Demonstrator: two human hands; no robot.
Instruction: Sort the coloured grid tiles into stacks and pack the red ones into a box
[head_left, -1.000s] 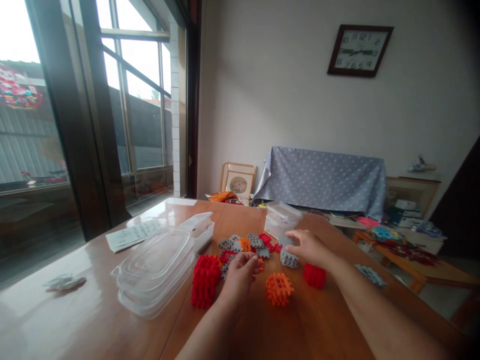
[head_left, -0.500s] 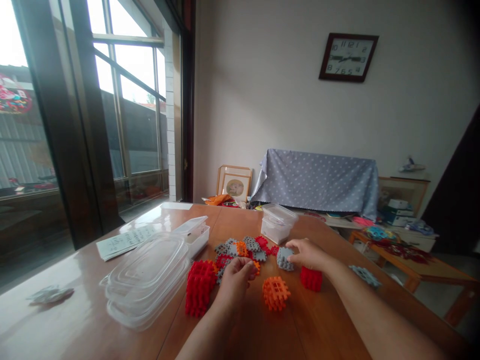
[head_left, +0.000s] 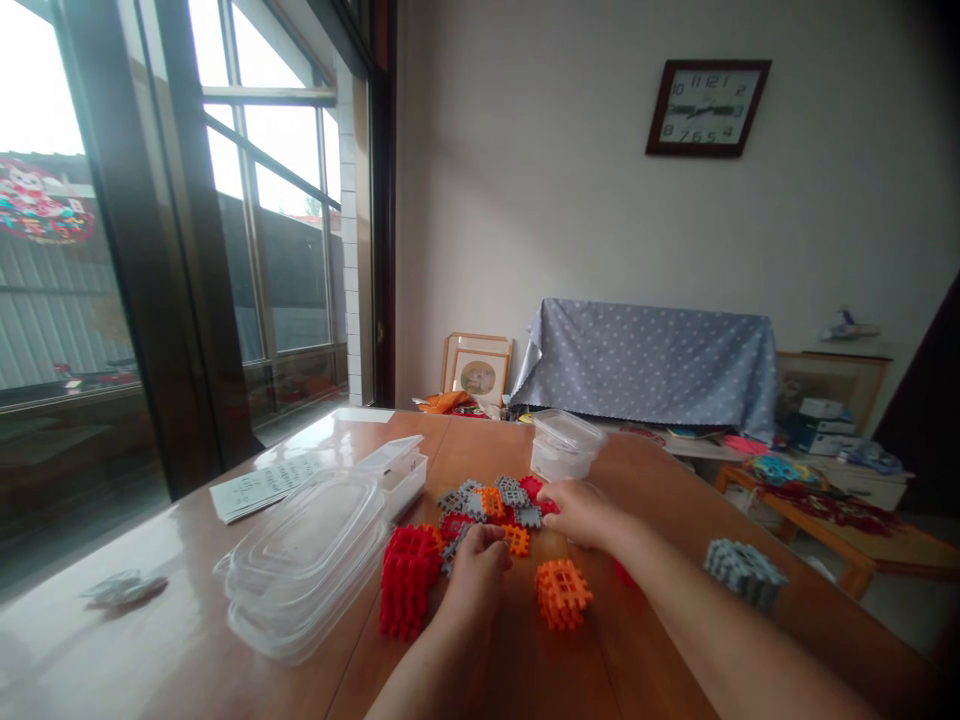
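Observation:
Low over the near edge of a loose pile, my left hand point(head_left: 480, 572) has its fingers curled together in a pinch; anything between them is hidden. My right hand point(head_left: 581, 512) reaches to the pile's right side, thumb and forefinger apart beside a red waffle block point(head_left: 550, 507). Grey waffle blocks point(head_left: 511, 490) and orange ones point(head_left: 516, 540) lie among the pile. Left of my left hand stands a stack of red waffle blocks point(head_left: 407, 582). An orange stack point(head_left: 562, 594) sits between my forearms. Beyond my right forearm is a grey stack point(head_left: 742, 572).
Clear plastic lids point(head_left: 300, 560) lie at left beside an open white box point(head_left: 401, 485). A lidded clear container point(head_left: 562, 450) stands behind the pile. Paper sheets point(head_left: 262, 487) and a crumpled plastic packet point(head_left: 124, 588) rest farther left. The wooden table's point(head_left: 645, 460) right edge slants away.
My right hand has moved left from the small grey stack to the pile's red blocks; that stack no longer shows. My left hand stays nearly in place. The view has shifted slightly.

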